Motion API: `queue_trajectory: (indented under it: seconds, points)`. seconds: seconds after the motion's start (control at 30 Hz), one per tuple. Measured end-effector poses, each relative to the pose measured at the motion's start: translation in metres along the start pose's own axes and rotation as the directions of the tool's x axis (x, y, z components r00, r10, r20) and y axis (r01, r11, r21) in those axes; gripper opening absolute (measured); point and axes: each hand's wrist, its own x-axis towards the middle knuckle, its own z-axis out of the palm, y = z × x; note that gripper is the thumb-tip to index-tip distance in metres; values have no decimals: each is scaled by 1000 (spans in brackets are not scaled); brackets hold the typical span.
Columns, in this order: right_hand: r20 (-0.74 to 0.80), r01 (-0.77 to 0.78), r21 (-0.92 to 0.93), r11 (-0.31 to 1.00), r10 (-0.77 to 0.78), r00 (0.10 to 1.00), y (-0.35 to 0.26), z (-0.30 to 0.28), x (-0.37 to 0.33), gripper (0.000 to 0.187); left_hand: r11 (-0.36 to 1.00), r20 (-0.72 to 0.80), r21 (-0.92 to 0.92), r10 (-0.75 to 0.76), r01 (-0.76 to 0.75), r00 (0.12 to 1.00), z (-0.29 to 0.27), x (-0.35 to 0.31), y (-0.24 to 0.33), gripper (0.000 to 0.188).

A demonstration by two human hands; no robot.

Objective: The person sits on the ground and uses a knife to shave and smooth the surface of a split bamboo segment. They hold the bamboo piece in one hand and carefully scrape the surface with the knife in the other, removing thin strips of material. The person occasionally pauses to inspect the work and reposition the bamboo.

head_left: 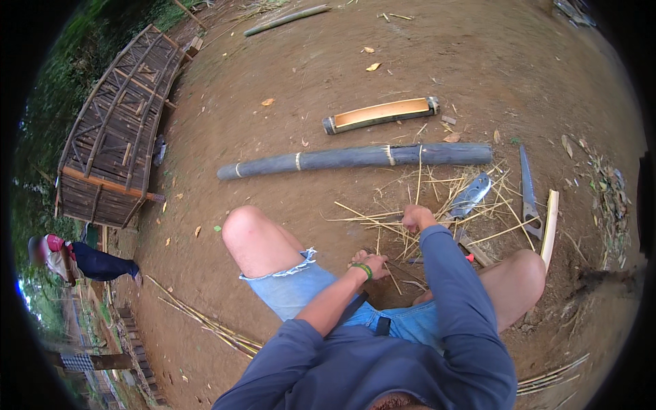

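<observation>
I sit on the ground with both hands between my bare knees. My left hand [369,263], with a green band at its wrist, is closed around a thin bamboo strip. Farther forward, my right hand [417,217] is a fist over a litter of pale bamboo strips [376,218]; what it grips is hidden. One upright strip [419,179] shows just beyond that fist, reaching toward a long dark bamboo pole [342,159]. Under my right forearm, a red-ended thing [470,257] is partly covered.
A handsaw [527,188], a grey-blue flat object [471,195] and a split bamboo piece [549,229] lie at right. Beyond the pole rests a hollowed bamboo section [383,114]. A bamboo structure [116,130] and another person [96,261] are at left; more strips [215,326] lie behind my left.
</observation>
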Motion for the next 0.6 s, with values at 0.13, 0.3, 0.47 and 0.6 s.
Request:
queue_trajectory:
  seconds: [0.13,0.3,0.47,0.6]
  points:
    - [129,-48,48,998,42,991,6,9,5,15,999,10,44,-25,25,1000,-2,1,10,59]
    - [185,-12,22,1000,8,983,-10,16,15,18,997,-2,70,-10,10,1000,5,4,1,60]
    - [130,-13,-41,999,18,991,0,10,19,21,998,-39,63,-9,11,999,-4,4,12,60]
    - [23,42,-44,998,-41,999,-18,12,2,22,997,-72,81,-1,6,997,11,7,-7,61]
